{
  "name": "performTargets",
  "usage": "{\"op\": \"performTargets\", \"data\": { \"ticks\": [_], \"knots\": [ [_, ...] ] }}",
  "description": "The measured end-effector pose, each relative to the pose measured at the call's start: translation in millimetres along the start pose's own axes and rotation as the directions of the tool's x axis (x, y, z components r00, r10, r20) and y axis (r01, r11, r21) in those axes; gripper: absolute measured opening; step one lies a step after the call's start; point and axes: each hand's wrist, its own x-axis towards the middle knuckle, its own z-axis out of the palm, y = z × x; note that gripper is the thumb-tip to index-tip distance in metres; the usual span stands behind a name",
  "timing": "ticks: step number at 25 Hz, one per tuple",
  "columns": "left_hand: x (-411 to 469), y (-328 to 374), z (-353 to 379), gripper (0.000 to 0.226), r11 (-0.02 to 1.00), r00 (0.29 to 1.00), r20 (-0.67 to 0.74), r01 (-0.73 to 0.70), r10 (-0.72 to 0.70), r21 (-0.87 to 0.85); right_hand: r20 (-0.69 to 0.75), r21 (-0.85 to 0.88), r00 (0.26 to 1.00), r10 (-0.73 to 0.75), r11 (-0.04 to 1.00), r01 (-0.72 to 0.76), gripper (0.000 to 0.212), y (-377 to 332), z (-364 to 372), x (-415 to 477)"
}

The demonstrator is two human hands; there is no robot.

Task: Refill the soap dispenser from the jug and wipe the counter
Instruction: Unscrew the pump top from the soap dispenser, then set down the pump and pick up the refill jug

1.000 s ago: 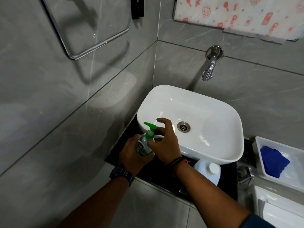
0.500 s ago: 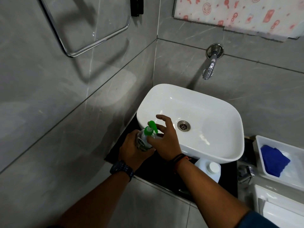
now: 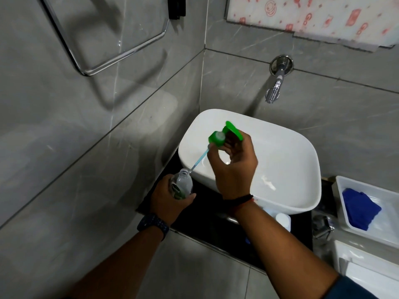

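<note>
Two hands (image 3: 234, 167), one bottle (image 3: 182, 186), one pump (image 3: 224, 134), one jug (image 3: 283, 220), one cloth (image 3: 360, 209)

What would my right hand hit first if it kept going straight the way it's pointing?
Probably the white basin: the right hand, holding the green pump, points up and away over the bowl, toward its far rim and the tiled wall. Depth is unclear.

open bottle mouth (image 3: 184, 172) beside basin (image 3: 280, 203)

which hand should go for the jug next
Right. The left hand grips the open bottle and should keep it steady. The right hand holds only the pump, and the jug sits just under that wrist.
</note>
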Motion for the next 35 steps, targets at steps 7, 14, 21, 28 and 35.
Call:
{"op": "performTargets", "data": {
  "ticks": [7, 14, 21, 28, 35],
  "knots": [
    [1.2, -28.9, 8.7, 0.076, 0.984, 0.995, -0.036, 0.089, -0.095, -0.153, 0.403, -0.571, 0.903, 0.149, 0.812, 0.12, 0.029, 61.1, -32.5, -37.7],
    [-4.1, -37.9, 10.3, 0.075, 0.997, 0.999, -0.039, 0.032, -0.035, -0.072, 0.619, -0.78, 0.627, 0.472, 0.463, 0.421, 0.034, 133.1, -64.7, -78.0],
    [-3.6, -54.4, 10.4, 0.087, 0.998, 0.999, 0.003, 0.051, -0.051, -0.041, 0.566, -0.824, 0.674, 0.474, 0.316, 0.47, 0.042, 156.2, -68.8, -91.6],
    [-13.0, -34.2, -15.7, 0.12, 1.0, 1.0, -0.011, 0.011, -0.011, -0.018, 0.549, -0.807, 0.725, 0.416, 0.49, 0.33, 0.037, 114.5, -64.1, -81.1],
    [-21.8, 46.9, -12.6, 0.086, 0.871, 0.885, -0.045, -0.446, 0.463, 0.206, 0.122, -0.681, 0.991, -0.045, 0.723, 0.117, 0.02, 23.6, -100.6, -33.1]
  ]
}}
